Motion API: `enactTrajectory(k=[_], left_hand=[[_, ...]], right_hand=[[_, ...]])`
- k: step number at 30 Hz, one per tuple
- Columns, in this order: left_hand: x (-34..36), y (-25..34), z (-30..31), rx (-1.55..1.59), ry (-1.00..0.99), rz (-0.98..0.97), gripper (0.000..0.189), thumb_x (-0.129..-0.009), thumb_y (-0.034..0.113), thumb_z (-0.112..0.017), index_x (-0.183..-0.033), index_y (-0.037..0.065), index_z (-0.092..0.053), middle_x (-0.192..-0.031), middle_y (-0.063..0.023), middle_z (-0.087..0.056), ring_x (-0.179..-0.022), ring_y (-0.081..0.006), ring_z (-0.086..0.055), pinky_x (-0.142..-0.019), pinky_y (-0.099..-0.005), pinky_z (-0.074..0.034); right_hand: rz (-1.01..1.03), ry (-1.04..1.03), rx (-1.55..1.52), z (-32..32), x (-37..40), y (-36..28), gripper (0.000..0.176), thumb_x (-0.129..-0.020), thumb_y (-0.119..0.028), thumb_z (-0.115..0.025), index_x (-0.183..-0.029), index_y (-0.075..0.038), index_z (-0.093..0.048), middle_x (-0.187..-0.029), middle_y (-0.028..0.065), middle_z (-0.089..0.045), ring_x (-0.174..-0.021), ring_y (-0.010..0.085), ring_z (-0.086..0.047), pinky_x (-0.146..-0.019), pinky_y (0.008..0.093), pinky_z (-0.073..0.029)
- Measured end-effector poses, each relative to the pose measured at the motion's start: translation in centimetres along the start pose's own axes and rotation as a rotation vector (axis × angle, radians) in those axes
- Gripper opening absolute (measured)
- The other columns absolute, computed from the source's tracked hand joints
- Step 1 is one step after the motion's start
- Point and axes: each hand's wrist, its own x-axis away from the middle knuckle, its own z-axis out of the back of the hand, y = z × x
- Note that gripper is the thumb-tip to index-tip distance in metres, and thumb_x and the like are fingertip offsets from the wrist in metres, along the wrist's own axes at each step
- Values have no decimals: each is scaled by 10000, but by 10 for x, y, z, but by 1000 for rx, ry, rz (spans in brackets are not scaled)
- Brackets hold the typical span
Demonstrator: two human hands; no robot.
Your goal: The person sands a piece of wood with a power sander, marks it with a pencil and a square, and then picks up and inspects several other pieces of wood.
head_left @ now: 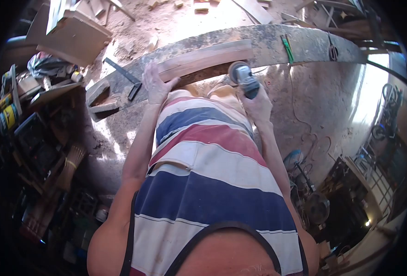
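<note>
My left hand (155,85) grips the left end of a long wooden board (208,59), its thumb along the near edge and its fingers at the far side. The board lies lengthwise on a worn workbench (311,43) in front of me. In my right hand (259,105) is an angle grinder (248,83), with my fingers wrapped round its dark body. The grinder's round disc (235,72) sits at the near edge of the board, toward its right end. Just left of my left hand, a dark carpenter's square (133,90) lies across the bench.
Wood offcuts (103,102) rest at the bench's left end. A green-handled tool (287,48) and a dark hand tool (333,51) lie on its right part. A cord (297,108) trails over the floor. At right stands a fan (316,208); cluttered shelves (33,92) are at left.
</note>
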Motion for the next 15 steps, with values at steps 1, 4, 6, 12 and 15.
enactTrajectory(k=[1, 4, 6, 12, 15], left_hand=[[-4, 15, 7, -139, -80, -145, 1219, -735, 552, -995, -1688, 53, -423, -1745, -216, -411, -1653, -396, -344, -1367, -609, -236], [-31, 22, -18, -183, -176, -353, 1270, -687, 613, -990, -1669, 60, -403, -1696, -196, -434, -1652, -377, -326, -1379, -641, -166], [-44, 31, -25, -227, -202, -442, 1173, -664, 498, -1016, -1600, 61, -462, -1589, -184, -518, -1574, -371, -428, -1346, -594, -273], [-58, 17, -43, -155, -206, -515, 1086, -615, 346, -1021, -1535, 84, -507, -1449, -145, -614, -1367, -360, -588, -1174, -515, -448], [-61, 13, -48, -149, -198, -539, 1067, -609, 364, -1018, -1515, 95, -521, -1418, -137, -630, -1339, -353, -606, -1153, -514, -462]], right_hand=[[43, 4, -11, -6, -2, -1, 686, -828, -393, -896, -1393, -98, -641, -1222, 224, -776, -1097, 448, -780, -934, 562, -624], [128, -9, -25, -25, -11, -22, 681, -812, -366, -903, -1375, -102, -627, -1209, 215, -771, -1077, 437, -784, -914, 554, -635], [160, -38, -16, -39, -19, -38, 684, -803, -360, -908, -1356, -92, -609, -1172, 214, -766, -1056, 436, -785, -898, 556, -638], [259, -21, 40, -73, -41, -53, 719, -800, -389, -912, -1338, -55, -573, -1081, 199, -727, -974, 415, -789, -831, 511, -660], [209, 29, 161, -67, -51, -43, 739, -799, -400, -917, -1354, -59, -569, -1071, 180, -719, -972, 395, -794, -827, 502, -664]])
